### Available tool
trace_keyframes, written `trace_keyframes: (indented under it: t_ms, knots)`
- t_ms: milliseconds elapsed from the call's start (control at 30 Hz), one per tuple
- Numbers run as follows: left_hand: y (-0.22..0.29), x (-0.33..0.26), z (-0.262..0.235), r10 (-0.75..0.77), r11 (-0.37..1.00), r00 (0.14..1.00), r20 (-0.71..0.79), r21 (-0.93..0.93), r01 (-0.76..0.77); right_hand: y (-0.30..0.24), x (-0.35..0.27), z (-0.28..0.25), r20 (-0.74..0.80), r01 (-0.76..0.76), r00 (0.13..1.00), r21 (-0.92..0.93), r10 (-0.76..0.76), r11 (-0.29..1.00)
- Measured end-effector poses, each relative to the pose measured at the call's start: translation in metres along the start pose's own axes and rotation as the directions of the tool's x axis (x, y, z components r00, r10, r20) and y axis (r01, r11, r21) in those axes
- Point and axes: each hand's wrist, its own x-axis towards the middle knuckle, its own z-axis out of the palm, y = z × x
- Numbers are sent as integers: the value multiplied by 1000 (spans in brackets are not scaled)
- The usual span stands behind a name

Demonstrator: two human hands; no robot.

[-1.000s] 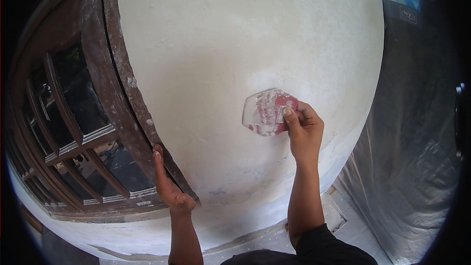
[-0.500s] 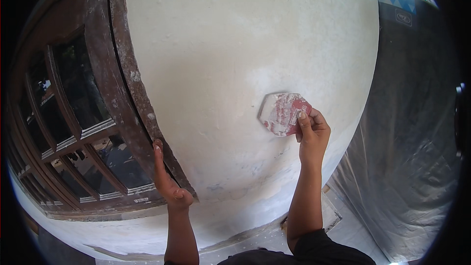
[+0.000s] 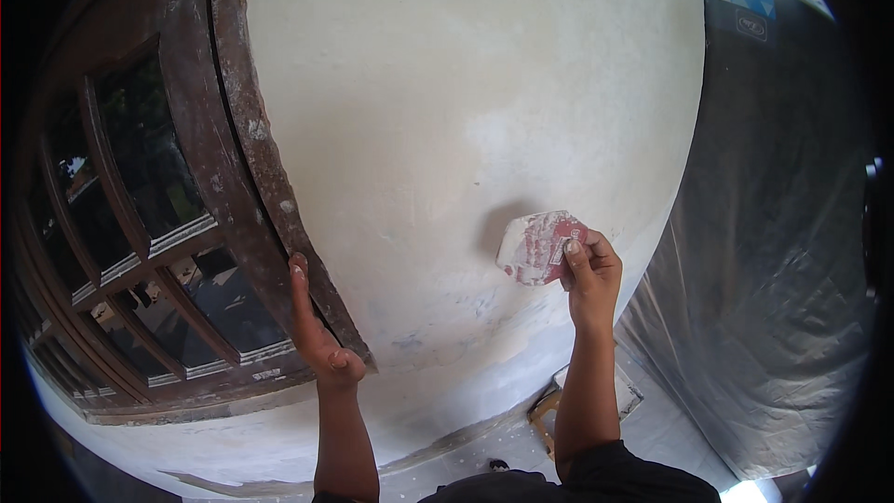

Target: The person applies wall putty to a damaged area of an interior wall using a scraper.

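Between thumb and fingers of my right hand (image 3: 596, 278) is a flat, many-sided red putty scraper (image 3: 538, 247), its face smeared with white paste. It is held in front of the cream-white wall (image 3: 410, 112), which has smoother pale patches and grey smudges lower down. A shadow lies beside the scraper on the wall; whether its edge touches the surface I cannot tell. My left hand (image 3: 321, 345) is seen edge-on with fingers stretched upward, over the worn brown wooden frame (image 3: 265, 158). White specks dot its fingertips, and nothing shows in it.
A brown wooden window (image 3: 149, 251) with dark panes fills the left side. Dark plastic sheeting (image 3: 764, 298) hangs down the right and spreads at its foot. Low behind my right forearm is a pale board (image 3: 631, 397) beside a yellowish-brown object (image 3: 545, 414) on the floor.
My right hand and the scraper have moved lower, and the scraper's shadow now stands out more to its upper left. The view has shifted slightly. My left hand stays at the frame.
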Motion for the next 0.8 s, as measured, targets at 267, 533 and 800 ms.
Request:
trace_keyframes:
  t_ms: [267,533,800]
  knots:
    - [19,-116,-16,-73,985,997,-25,-158,68,41,-104,-42,224,-536,840,204,494,819]
    - [103,-251,4,-615,736,670,415,-3,677,53,-195,-137,124,-888,460,67,879,455]
    - [144,-275,98,-601,695,621,503,-56,717,21,-156,-234,-44,-830,550,81,834,552]
